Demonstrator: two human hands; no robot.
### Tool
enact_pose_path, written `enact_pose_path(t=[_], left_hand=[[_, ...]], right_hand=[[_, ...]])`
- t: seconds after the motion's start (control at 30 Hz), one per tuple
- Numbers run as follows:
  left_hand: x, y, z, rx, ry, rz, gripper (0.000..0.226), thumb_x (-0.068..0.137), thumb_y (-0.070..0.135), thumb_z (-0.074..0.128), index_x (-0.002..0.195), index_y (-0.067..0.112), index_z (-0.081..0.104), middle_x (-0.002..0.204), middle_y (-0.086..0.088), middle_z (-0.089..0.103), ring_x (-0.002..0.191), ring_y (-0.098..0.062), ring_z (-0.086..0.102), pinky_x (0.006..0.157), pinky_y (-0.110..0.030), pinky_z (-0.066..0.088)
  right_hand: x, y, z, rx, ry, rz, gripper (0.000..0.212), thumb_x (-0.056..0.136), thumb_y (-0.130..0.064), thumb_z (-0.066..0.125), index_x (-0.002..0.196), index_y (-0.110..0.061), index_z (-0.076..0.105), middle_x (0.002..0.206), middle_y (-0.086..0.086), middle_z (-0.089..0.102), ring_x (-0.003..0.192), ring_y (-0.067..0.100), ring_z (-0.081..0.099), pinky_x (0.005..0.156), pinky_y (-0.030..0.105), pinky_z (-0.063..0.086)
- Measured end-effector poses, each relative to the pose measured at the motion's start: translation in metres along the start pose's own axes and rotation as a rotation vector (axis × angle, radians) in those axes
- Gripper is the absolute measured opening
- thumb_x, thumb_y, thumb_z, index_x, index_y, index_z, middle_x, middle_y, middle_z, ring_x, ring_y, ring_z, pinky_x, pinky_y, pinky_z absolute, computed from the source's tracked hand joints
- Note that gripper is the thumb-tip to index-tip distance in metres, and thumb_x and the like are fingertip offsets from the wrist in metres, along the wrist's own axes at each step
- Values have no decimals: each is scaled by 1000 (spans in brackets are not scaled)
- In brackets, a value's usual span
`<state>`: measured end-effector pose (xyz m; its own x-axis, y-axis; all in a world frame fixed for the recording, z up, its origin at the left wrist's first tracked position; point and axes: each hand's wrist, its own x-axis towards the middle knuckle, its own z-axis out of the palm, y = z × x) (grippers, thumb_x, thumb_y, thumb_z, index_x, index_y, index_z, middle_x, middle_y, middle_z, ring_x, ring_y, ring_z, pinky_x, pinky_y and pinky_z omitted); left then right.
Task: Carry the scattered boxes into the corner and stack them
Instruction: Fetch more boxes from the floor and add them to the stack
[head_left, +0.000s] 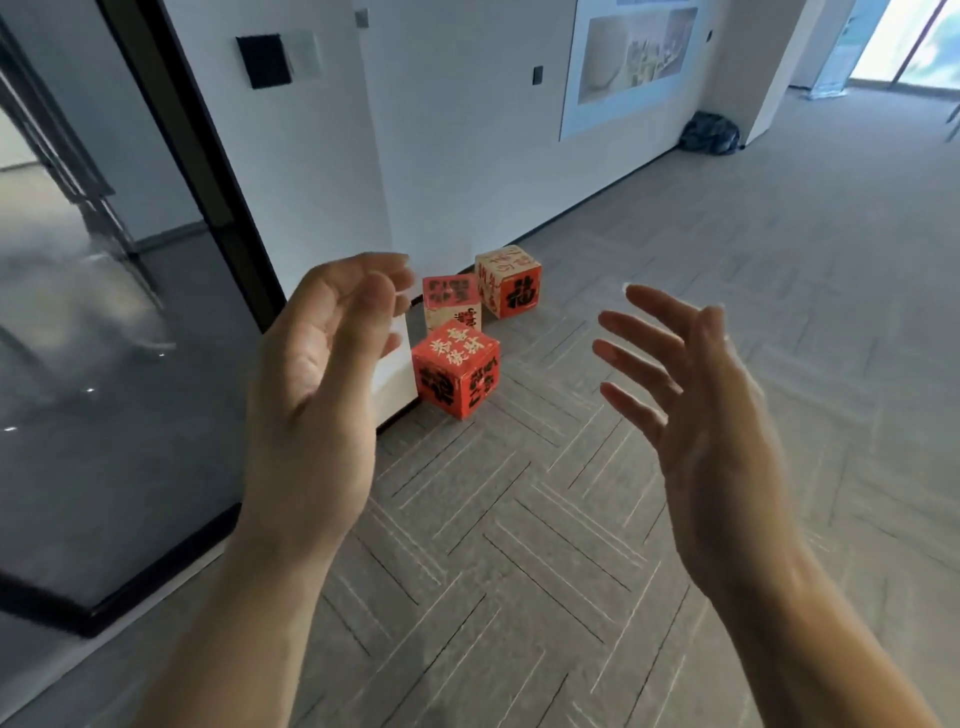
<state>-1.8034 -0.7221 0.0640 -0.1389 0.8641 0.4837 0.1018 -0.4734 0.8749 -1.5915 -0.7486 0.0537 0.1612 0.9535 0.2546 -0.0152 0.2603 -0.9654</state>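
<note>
Three cube boxes printed in red, cream and black sit on the floor by the white wall. The nearest, a red box (456, 375), stands at the wall's foot. Just behind it is a cream box with a red top (451, 302). A cream box with a red side (509, 280) stands farther right. My left hand (317, 384) and my right hand (691, 405) are raised in front of me, palms facing each other, fingers relaxed, holding nothing. My left fingers hide part of the wall beside the boxes.
A dark glass partition with a black frame (208, 171) runs along the left. A white wall (467, 156) with a large poster (634, 62) stretches right. A dark bag (709, 134) lies at its far end. Grey herringbone carpet (571, 519) covers the floor.
</note>
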Motion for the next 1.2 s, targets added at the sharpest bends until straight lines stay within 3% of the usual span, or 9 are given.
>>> enact_pose_path(t=[0.13, 0.23, 0.37, 0.47, 0.53, 0.63, 0.93, 1.1, 1.2], left_hand=[[77, -25, 41, 51, 19, 21, 45, 99, 55, 46, 126, 25, 65, 126, 12, 72, 126, -10, 65, 108, -38, 53], [137, -57, 67, 67, 56, 34, 46, 99, 55, 48, 127, 23, 65, 128, 11, 71, 128, -11, 64, 111, -43, 51], [218, -128, 104, 79, 85, 4, 45, 99, 54, 48, 126, 23, 66, 125, 11, 72, 125, -11, 65, 109, -40, 53], [283, -187, 132, 59, 91, -30, 45, 100, 53, 48, 125, 21, 66, 122, 11, 73, 123, -12, 67, 103, -36, 56], [334, -221, 150, 53, 104, -45, 46, 100, 54, 47, 125, 20, 66, 122, 12, 73, 122, -12, 67, 104, -39, 56], [412, -260, 179, 72, 108, -37, 48, 101, 55, 44, 127, 20, 66, 124, 11, 73, 122, -12, 67, 106, -46, 55], [595, -370, 241, 203, 148, -32, 49, 102, 52, 45, 131, 18, 64, 126, 12, 71, 124, -7, 66, 105, -34, 55], [667, -437, 267, 285, 273, -119, 50, 101, 52, 45, 132, 18, 65, 125, 12, 72, 122, -7, 67, 103, -32, 56], [717, -464, 276, 330, 378, -134, 51, 99, 55, 46, 131, 20, 65, 124, 15, 72, 122, -6, 67, 105, -36, 56]], right_hand=[[103, 8, -14, 28, -68, -3, 58, 90, -72, 37, 131, -40, 62, 133, -18, 70, 127, 9, 65, 110, 47, 48], [178, 26, -20, 39, -91, -21, 56, 91, -69, 36, 130, -38, 62, 133, -16, 70, 128, 10, 64, 111, 48, 47], [283, 73, -25, 22, -113, -1, 51, 97, -61, 33, 131, -37, 62, 133, -15, 70, 129, 11, 64, 110, 47, 47], [363, 109, -25, -24, -111, 32, 58, 93, -67, 35, 133, -35, 62, 134, -14, 70, 128, 11, 65, 110, 48, 48], [422, 125, -27, -56, -97, 42, 68, 88, -73, 38, 138, -32, 60, 135, -13, 70, 128, 11, 65, 110, 49, 48], [511, 141, -35, -80, -57, 28, 62, 95, -65, 34, 140, -30, 59, 137, -10, 69, 128, 12, 65, 111, 49, 48], [741, 229, -36, -55, -128, 59, 58, 98, -62, 31, 140, -32, 58, 139, -9, 68, 130, 12, 64, 112, 51, 48], [871, 282, -22, -30, -273, 70, 76, 86, -86, 39, 139, -35, 58, 138, -12, 68, 128, 9, 64, 110, 48, 50], [953, 303, 0, -20, -360, 58, 83, 83, -89, 41, 141, -33, 57, 138, -10, 68, 128, 9, 64, 110, 48, 50]])
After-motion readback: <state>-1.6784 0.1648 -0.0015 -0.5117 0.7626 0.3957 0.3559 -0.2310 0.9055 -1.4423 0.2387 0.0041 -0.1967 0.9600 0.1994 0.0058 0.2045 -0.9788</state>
